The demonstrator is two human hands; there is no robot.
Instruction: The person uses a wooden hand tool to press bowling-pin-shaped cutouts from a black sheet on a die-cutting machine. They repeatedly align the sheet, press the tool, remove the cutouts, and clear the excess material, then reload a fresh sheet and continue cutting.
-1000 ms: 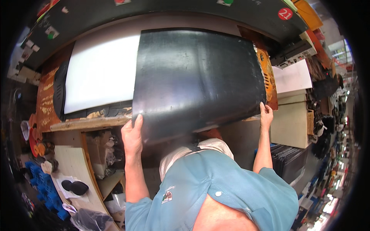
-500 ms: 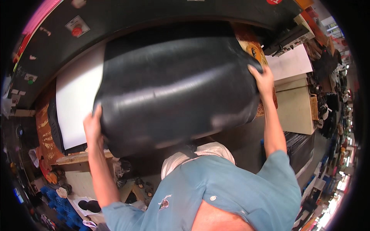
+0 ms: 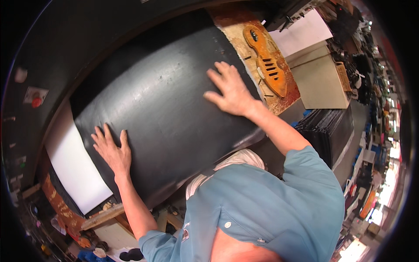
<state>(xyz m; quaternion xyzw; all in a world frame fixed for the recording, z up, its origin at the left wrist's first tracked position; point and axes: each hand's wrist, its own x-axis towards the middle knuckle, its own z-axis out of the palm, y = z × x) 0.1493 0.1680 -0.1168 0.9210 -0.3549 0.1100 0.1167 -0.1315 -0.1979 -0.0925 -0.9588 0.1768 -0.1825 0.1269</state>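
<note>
A large black sheet, smooth and shiny like rubber or leather, lies across the machine bed in front of me. My left hand rests on its left part with the fingers spread. Toward the sheet's right edge, my right hand is over the surface, fingers apart; whether its palm touches cannot be made out. Neither hand grips anything. A white sheet shows at the left, partly covered by the black one. Right of the black sheet, an orange sole-shaped cutting die with slots lies on the worn brown board.
The dark machine beam with a red button spans the far side. At right stand a pale cabinet with white paper on top and a stack of black sheets. A wooden strip edges the bed at near left.
The black sheet, lifted and bowed between both hands before, now lies flatter on the bed. Both hands have let go of its edges and moved onto it. The view has turned.
</note>
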